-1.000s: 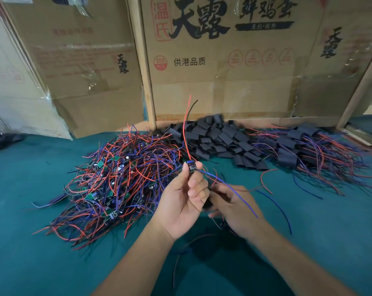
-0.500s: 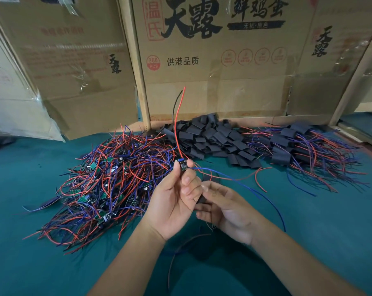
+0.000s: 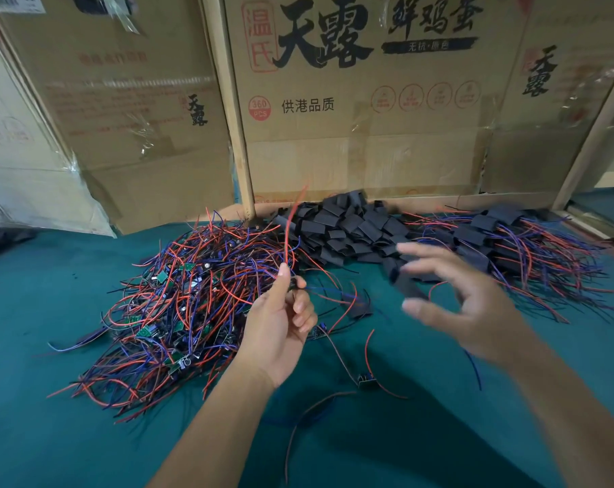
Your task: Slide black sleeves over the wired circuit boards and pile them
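Note:
My left hand [image 3: 277, 332] pinches a small wired circuit board [image 3: 292, 286] between thumb and fingertips, its red wire [image 3: 291, 223] standing upward. My right hand [image 3: 474, 304] is blurred, fingers spread, at the near edge of the heap of black sleeves [image 3: 351, 227]. A black sleeve [image 3: 407, 285] shows between its thumb and fingers; I cannot tell if the hand touches it. Bare wired boards form a tangled pile [image 3: 179, 294] to the left. Sleeved boards are piled [image 3: 509, 241] at the right.
A loose wired board [image 3: 365, 379] lies on the green table [image 3: 52, 434] below my hands, with stray wires around it. Cardboard boxes [image 3: 369, 118] stand as a wall right behind the piles. The table's right edge is at the far right.
My right hand has left the spot under my left hand and swung right toward the black sleeves. My left hand still holds the board, tilted slightly.

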Demonstrator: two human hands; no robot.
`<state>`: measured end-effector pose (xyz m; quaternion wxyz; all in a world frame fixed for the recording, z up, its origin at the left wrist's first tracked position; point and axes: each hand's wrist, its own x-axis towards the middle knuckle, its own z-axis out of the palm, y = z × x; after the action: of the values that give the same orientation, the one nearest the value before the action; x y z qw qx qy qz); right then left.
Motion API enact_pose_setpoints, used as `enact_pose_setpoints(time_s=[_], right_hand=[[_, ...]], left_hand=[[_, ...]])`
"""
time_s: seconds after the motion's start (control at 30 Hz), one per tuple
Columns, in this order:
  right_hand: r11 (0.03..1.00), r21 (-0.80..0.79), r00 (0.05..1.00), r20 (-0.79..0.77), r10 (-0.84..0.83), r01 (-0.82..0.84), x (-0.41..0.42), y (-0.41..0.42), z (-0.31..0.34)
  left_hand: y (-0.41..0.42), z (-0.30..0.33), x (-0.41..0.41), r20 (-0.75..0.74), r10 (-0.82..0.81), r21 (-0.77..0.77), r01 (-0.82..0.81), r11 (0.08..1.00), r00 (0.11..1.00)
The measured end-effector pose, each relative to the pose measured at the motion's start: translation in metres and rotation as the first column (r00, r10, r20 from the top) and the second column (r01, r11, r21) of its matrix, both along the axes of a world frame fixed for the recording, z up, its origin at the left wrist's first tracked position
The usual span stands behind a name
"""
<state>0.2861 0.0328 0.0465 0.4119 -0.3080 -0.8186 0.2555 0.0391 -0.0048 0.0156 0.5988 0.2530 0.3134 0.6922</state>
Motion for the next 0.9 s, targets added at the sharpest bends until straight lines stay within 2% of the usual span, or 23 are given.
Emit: enact_pose_setpoints(time_s=[0.07,0.17,0.37,0.47,0.77,0.9], right_hand=[[0.992,0.114,0.964,0.265,0.016,-0.048,-0.016,-0.009,-0.004],[0.991,0.090,0.902,0.429,0.050,-0.097,-0.041,-0.018,-0.013],[0.991,-0.041,0.909,0.394,0.136,-0.131,-0.040,-0.024,-0.012],[0.992,-0.017,0.905,0.407,0.124,-0.128,-0.040,-0.024,-0.012],[0.992,0.078,0.855,0.517,0.047,-0.102,-0.044,-0.024,-0.017],[0.989,0.091,0.844,0.533,0.050,-0.116,-0.039,-0.026,-0.013]], left_hand=[[-0.001,0.001,0.003,-0.071,0.013,0.005,-0.013,1.000,0.997],[-0.004,0.004,0.006,-0.111,-0.007,0.018,0.009,1.000,0.994],[-0.007,0.008,0.006,-0.136,0.009,0.023,-0.006,1.000,0.991],[-0.007,0.007,0.005,-0.190,0.033,0.025,-0.029,0.999,0.981],[-0.013,0.003,0.025,-0.175,-0.109,0.055,0.120,0.991,0.978],[-0.010,0.005,0.022,-0.132,-0.044,0.031,0.048,0.998,0.990]])
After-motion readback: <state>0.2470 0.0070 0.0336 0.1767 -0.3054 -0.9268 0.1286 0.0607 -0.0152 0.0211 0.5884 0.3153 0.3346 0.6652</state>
